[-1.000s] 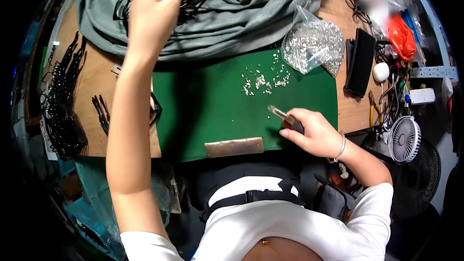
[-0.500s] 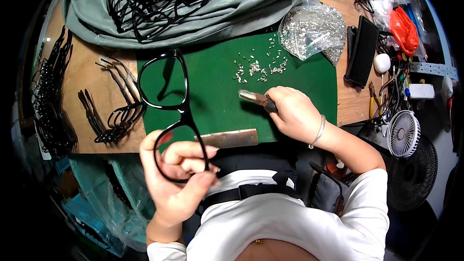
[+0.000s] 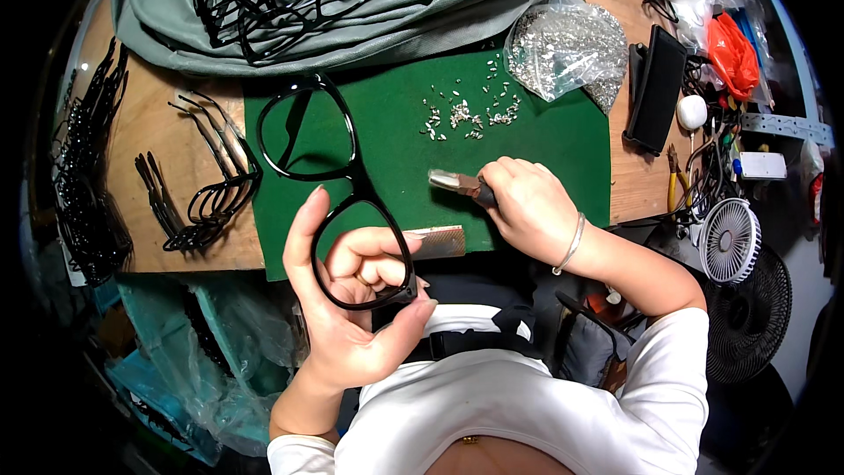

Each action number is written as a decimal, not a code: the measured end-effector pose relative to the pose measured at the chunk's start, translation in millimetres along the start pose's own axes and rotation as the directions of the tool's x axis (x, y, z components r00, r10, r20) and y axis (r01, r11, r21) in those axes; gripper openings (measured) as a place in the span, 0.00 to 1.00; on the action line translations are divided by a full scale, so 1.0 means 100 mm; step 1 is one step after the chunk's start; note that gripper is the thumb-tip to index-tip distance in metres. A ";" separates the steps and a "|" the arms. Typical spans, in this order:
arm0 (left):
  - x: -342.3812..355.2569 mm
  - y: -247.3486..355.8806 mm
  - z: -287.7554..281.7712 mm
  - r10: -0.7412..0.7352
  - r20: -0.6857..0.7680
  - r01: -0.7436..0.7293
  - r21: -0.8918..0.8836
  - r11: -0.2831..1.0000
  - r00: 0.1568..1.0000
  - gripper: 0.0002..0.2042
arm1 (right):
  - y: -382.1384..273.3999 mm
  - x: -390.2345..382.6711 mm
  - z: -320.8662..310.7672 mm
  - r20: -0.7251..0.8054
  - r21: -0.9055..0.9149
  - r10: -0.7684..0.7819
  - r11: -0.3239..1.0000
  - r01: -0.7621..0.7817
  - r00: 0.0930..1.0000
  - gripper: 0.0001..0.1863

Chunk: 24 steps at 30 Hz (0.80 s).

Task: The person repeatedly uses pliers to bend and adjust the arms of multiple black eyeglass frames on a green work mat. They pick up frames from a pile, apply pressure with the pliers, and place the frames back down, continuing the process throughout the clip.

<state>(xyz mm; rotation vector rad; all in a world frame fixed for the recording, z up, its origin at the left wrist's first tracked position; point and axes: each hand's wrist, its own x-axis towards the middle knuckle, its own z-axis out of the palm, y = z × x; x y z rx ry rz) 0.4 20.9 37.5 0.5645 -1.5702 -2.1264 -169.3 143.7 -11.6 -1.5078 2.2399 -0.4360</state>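
Note:
My left hand (image 3: 352,339) is closed on a black eyeglass frame (image 3: 360,183), gripping one end of the front between thumb and fingers. The frame is raised over the left part of the green mat (image 3: 387,141), and one temple arm shows through the far rim. Pliers (image 3: 457,183) with pale covered tips are in my closed right hand (image 3: 534,218), their jaws pointing left above the mat, apart from the frame. Beyond them lie scattered small silvery metal pieces (image 3: 462,113). A flat textured metal strip (image 3: 444,242) rests at the mat's near edge, partly behind my left hand.
A clear bag (image 3: 563,44) of silvery pieces sits at the mat's far right. Black frames pile on grey cloth (image 3: 167,35); more frames (image 3: 215,202) stand on the left. Rightward are a black phone-like slab (image 3: 658,88), yellow-handled pliers (image 3: 675,178), cables and a small fan (image 3: 730,242).
My left hand has moved right and slightly away from me, turning the eyeglass frame. The pliers in my right hand have barely shifted.

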 end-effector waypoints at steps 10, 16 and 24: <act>0.05 -0.16 0.25 0.233 -0.007 -0.209 0.416 0.885 0.972 0.44 | -0.57 -0.07 -0.36 -0.137 0.797 0.091 0.602 0.055 0.986 0.07; 0.06 -0.21 0.30 0.266 -0.064 -0.211 0.446 0.870 0.962 0.43 | -0.61 -0.07 -0.24 0.097 0.990 0.236 0.076 -0.118 0.967 0.09; 0.15 0.03 0.12 -0.062 0.150 0.037 0.159 0.987 0.987 0.41 | -0.57 0.02 -0.48 0.384 0.923 0.006 0.014 -0.384 0.924 0.10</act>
